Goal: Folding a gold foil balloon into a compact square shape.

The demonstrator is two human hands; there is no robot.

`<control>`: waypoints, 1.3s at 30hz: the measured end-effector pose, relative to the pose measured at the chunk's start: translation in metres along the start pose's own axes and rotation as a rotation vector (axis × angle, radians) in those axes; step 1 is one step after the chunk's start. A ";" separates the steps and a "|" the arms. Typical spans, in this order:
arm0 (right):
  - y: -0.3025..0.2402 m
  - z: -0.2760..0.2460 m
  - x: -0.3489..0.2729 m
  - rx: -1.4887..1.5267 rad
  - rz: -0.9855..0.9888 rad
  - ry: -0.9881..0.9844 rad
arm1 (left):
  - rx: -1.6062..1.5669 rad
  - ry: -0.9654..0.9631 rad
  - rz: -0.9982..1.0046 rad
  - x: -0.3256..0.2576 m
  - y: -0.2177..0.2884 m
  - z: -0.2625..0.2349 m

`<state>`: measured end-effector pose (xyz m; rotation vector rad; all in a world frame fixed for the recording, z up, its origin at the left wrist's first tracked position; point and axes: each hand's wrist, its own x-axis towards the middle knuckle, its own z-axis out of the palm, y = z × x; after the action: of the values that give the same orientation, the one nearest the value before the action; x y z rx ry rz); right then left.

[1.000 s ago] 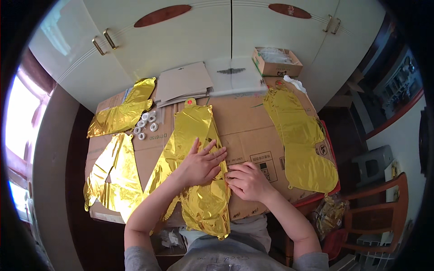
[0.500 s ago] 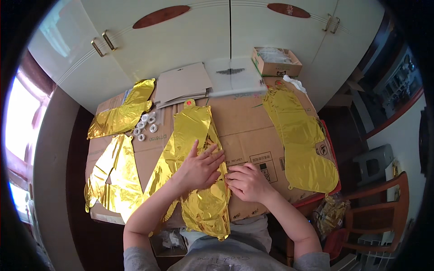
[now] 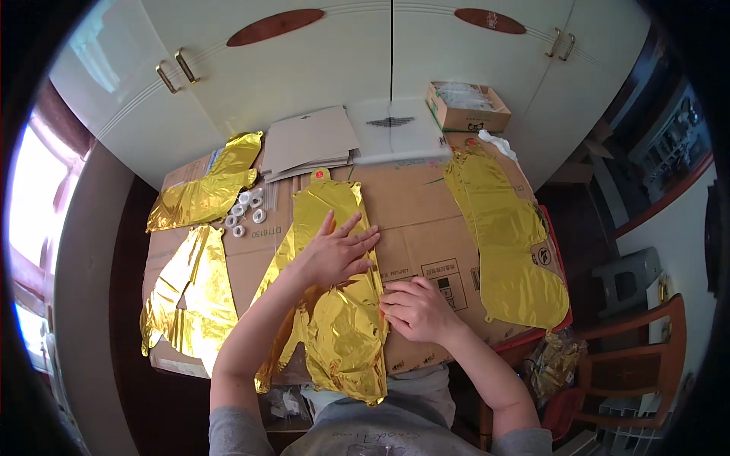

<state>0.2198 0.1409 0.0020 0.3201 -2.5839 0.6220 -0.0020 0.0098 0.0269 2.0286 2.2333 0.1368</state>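
Left hand [image 3: 337, 254] moved slightly toward far edge of tabletop [image 3: 411, 228], lay spread on gold foil [image 3: 346, 327], right hand [image 3: 417, 309] curled at foil's side, grip was unclear

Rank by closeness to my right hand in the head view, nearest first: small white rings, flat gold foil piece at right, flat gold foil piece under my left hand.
1. Gold foil piece under your left hand: its edge is at your right hand.
2. Gold foil piece at right: off to the right.
3. Small white rings: left, past the first piece.
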 end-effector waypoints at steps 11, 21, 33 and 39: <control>-0.002 -0.003 0.001 -0.013 0.007 -0.017 | -0.141 -0.113 -0.058 0.019 -0.030 -0.002; -0.003 -0.002 0.001 0.029 0.003 -0.005 | -0.003 -0.063 -0.102 0.036 -0.041 0.000; -0.016 -0.013 -0.005 0.052 -0.066 -0.072 | 0.135 -0.096 -0.173 0.044 -0.029 0.008; -0.014 -0.015 -0.007 0.132 -0.106 -0.123 | 0.095 -0.086 -0.187 0.042 -0.027 0.009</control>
<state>0.2360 0.1363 0.0160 0.5503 -2.6268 0.7573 -0.0312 0.0488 0.0132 1.8185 2.4012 -0.0741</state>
